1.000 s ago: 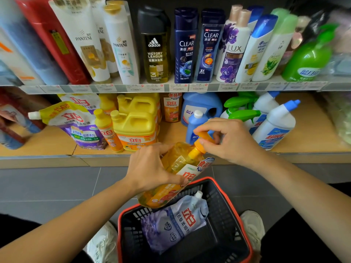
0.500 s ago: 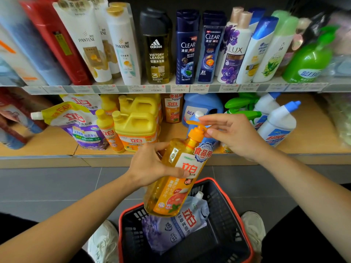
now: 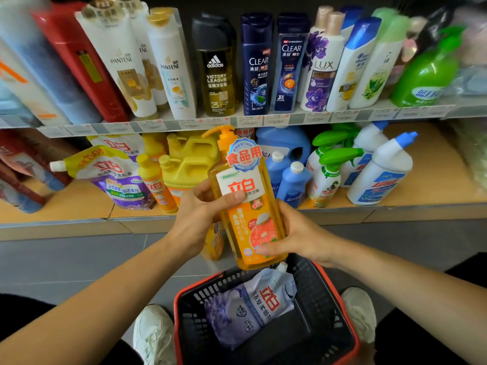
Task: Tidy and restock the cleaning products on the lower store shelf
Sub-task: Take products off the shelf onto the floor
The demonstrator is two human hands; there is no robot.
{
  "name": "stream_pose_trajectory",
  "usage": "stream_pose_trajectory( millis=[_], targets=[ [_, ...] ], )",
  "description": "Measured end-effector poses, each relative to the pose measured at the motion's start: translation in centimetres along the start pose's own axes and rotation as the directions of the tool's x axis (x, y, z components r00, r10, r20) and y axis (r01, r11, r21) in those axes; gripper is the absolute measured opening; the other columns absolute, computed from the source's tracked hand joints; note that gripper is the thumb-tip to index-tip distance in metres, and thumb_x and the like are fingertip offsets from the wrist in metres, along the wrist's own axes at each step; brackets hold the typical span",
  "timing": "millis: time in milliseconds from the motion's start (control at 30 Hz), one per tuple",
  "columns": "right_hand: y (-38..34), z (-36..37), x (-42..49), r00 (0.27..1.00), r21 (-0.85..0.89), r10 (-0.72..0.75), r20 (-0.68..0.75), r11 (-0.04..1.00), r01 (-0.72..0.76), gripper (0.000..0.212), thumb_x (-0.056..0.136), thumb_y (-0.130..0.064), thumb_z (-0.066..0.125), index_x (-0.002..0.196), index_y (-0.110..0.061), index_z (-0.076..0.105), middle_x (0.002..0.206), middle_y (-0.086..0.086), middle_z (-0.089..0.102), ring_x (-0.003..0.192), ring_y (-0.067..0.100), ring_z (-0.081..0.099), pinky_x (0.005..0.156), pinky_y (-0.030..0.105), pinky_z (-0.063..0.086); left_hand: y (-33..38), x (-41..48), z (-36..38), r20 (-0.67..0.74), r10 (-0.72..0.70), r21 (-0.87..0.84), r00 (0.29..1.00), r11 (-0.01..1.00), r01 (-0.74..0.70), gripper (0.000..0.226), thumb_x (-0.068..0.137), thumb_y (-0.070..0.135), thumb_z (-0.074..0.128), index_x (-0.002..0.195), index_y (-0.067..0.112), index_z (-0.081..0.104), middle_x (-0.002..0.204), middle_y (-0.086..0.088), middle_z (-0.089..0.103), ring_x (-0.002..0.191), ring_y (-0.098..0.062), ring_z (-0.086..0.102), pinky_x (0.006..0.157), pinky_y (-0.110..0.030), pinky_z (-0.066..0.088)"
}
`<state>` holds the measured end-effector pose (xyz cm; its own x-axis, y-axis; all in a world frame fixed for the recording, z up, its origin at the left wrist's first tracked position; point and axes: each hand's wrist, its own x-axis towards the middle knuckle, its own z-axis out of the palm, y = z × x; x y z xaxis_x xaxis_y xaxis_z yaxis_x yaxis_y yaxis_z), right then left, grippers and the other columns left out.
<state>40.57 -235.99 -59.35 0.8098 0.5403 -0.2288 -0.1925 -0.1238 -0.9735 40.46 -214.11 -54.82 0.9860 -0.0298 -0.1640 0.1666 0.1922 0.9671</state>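
Bottle of dish soap [image 3: 245, 201] is upright mid-frame, my left hand [image 3: 195, 219] wrapped round its middle, right hand [image 3: 292, 238] gripping the base, so I'd just slot it label-out beside the yellow jugs [image 3: 189, 164].

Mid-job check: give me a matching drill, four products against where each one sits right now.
Things:
1. orange pump bottle
2. lavender refill pouch
3. yellow jug
4. green pump bottle

Places:
A. right end of the upper shelf
B. held between the left hand and right hand
C. lying in the basket
D. standing on the lower shelf

Pairs: 1-B, 2-C, 3-D, 4-A
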Motion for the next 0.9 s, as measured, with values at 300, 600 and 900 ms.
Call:
stream_pose_trajectory(
  millis=[300, 600, 900],
  targets=[
    [-2.2, -1.4, -0.2, 0.941, -0.105, -0.223, -0.253, 0.974, 0.202, 0.065, 0.059, -0.028, 0.095, 0.116, -0.041, 0.065, 0.111, -0.007, 0.074, 0.099, 0.014, 0.072, 0.077, 0.024, 0.057, 1.2, -0.1, -0.7, -0.243, 0.240, 0.434, 0.940, 0.893, -0.116, 0.054, 0.059, 0.051, 0.088, 0.098, 0.017, 0.071, 0.092, 0.001, 0.078, 0.083, -0.017, 0.076, 0.072, -0.038, 0.064],
    [-3.9, -1.9, -0.4, 0.912, -0.378, -0.292, -0.288, 0.910, 0.172, 0.079, 0.058, -0.017, 0.096, 0.129, -0.026, 0.064, 0.108, -0.013, 0.073, 0.098, -0.001, 0.069, 0.083, 0.020, 0.056, 1.9, -0.1, -1.7, 0.472, 0.652, 0.815, 0.593, -0.067, -0.575, 0.052, 0.076, 0.067, 0.077, 0.101, 0.022, 0.073, 0.107, 0.007, 0.069, 0.098, -0.020, 0.061, 0.079, -0.037, 0.047],
    [-4.9, -0.3, -1.1, 0.936, -0.567, -0.333, -0.116, 0.796, 0.213, 0.070, 0.055, -0.032, 0.095, 0.121, -0.033, 0.069, 0.105, -0.026, 0.068, 0.098, -0.007, 0.065, 0.080, 0.009, 0.049, 1.8, 0.7, -2.6, 0.527, -0.041, 0.814, 0.849, 0.311, -0.490, 0.091, 0.060, 0.061, 0.088, 0.141, 0.036, 0.055, 0.129, 0.015, 0.067, 0.113, -0.006, 0.064, 0.095, -0.033, 0.053]
  ],
)
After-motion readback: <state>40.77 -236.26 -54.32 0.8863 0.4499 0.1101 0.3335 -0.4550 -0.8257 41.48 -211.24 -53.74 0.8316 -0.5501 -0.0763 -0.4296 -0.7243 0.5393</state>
